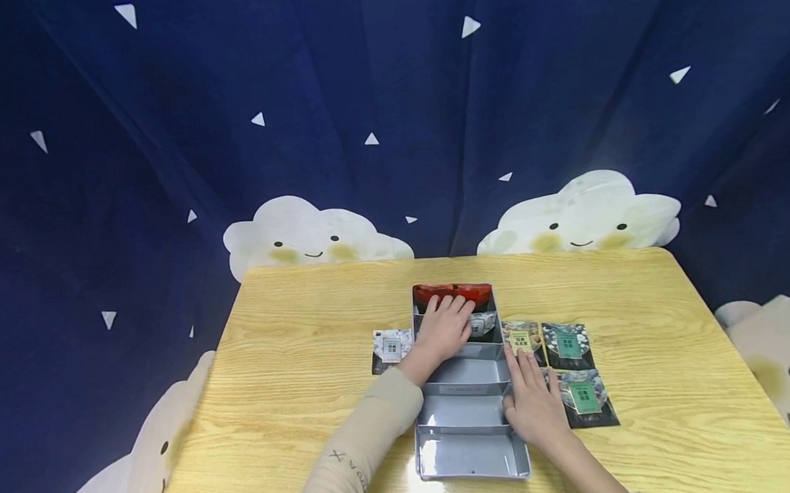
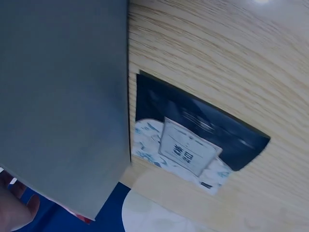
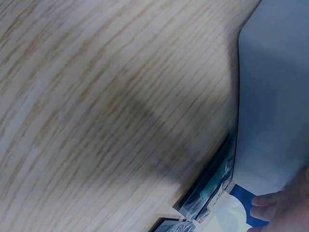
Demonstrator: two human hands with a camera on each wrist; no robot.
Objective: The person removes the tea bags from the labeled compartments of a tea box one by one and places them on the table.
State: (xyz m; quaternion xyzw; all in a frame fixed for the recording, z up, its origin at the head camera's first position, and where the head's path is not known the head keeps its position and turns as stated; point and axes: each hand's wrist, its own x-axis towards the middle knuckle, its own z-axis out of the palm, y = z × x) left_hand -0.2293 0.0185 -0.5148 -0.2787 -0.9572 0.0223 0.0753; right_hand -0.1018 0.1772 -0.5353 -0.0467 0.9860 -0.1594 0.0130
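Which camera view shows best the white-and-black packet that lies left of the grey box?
The left wrist view: there the white-and-black packet appears large, with its pale label in plain sight. The head view shows it much smaller, beside the grey box. The right wrist view does not show it.

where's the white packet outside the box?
Head view: the white packet lies on the table left of the grey box, across it from the yellow-labelled packet.
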